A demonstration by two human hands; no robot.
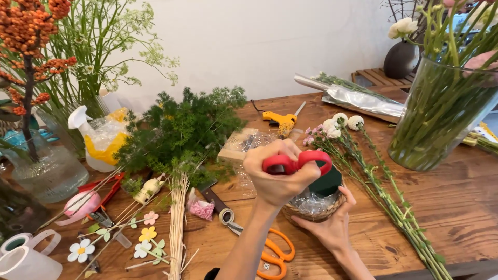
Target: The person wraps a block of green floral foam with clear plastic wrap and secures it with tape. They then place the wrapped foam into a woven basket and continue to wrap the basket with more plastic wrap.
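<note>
The left hand (277, 173) has its fingers clamped through red-handled scissors (296, 162) above a small woven basket (311, 210), cupped by the right hand (332, 225) with curled fingers, already lined with clear film and dark green foam (328, 181), while flower stems (373, 176) lie unused on the table (456, 202).

Blades of red-handled scissors (296, 162) hidden behind left hand (277, 176), basket (313, 206) mostly covered by hands, glass vase (441, 114) cut off at right edge

A white wall (270, 46) stands behind the wooden table (456, 202).
</note>
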